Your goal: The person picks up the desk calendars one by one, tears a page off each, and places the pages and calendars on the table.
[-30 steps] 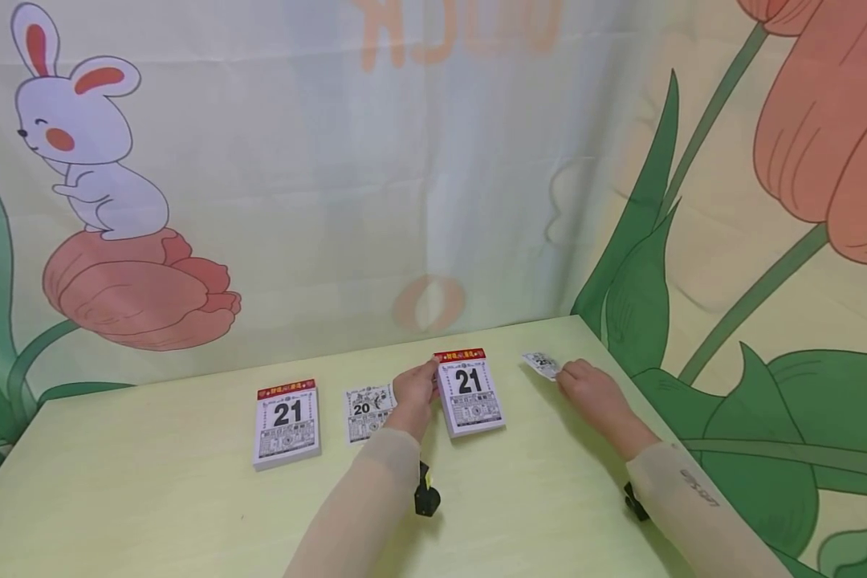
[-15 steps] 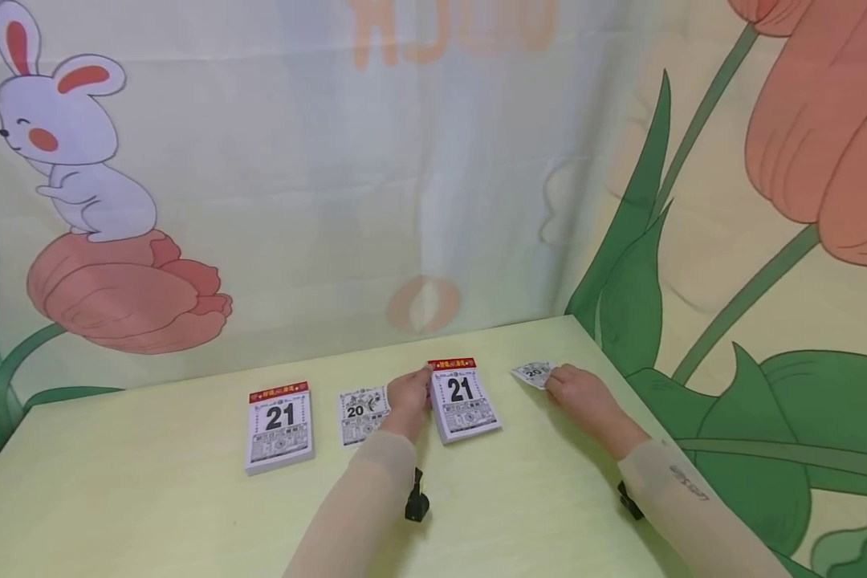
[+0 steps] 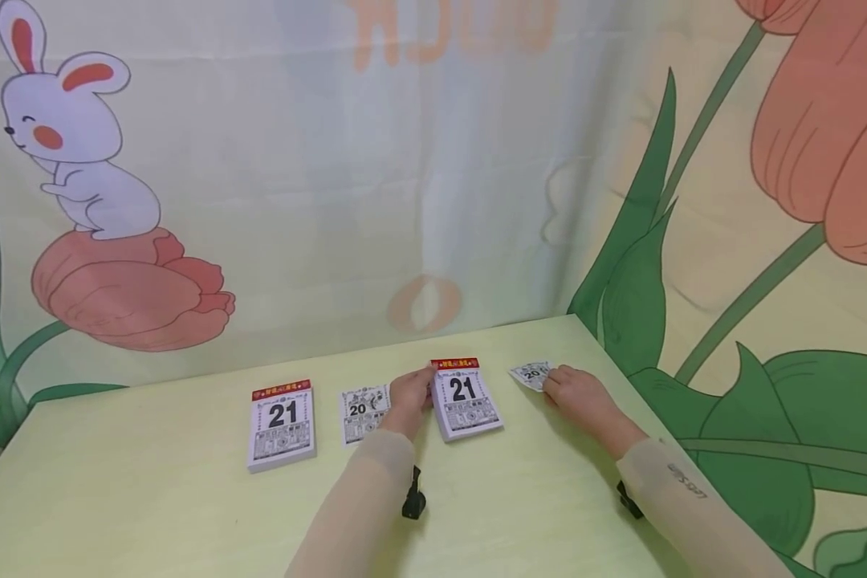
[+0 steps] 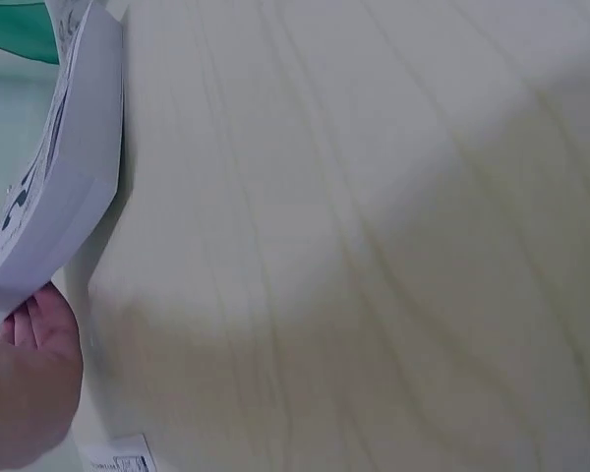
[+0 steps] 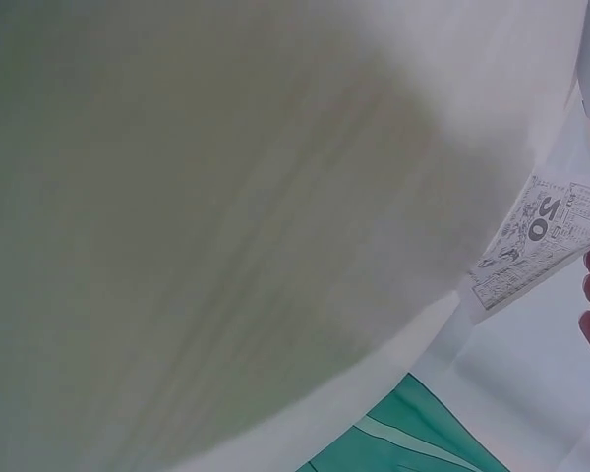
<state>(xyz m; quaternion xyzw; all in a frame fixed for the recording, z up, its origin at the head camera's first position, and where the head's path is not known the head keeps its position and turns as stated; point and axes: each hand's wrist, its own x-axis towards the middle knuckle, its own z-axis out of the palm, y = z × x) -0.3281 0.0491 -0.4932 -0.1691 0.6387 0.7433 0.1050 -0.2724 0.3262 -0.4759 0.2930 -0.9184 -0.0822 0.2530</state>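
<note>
A tear-off calendar (image 3: 466, 395) with a red header and a large 21 lies right of centre in the head view. My left hand (image 3: 410, 393) grips its left edge, fingertips tucked under the thick block of pages (image 4: 84, 147) in the left wrist view. My right hand (image 3: 576, 395) pinches a loose calendar page (image 3: 530, 374) printed with 20, held by its right side at the table's back right. The right wrist view shows that page (image 5: 546, 231) between thumb and fingers. Left of my left hand lies another loose 20 page (image 3: 361, 408), partly covered by the hand.
A second tear-off calendar (image 3: 283, 425), also showing 21, lies further left on the pale yellow-green table (image 3: 152, 482). A printed cloth backdrop (image 3: 296, 201) with a rabbit and tulips rises behind the table and along its right side.
The loose page in my right hand has come down a little and flattened, so its 20 now faces up. My left hand stays on the calendar; the head view shifted slightly.
</note>
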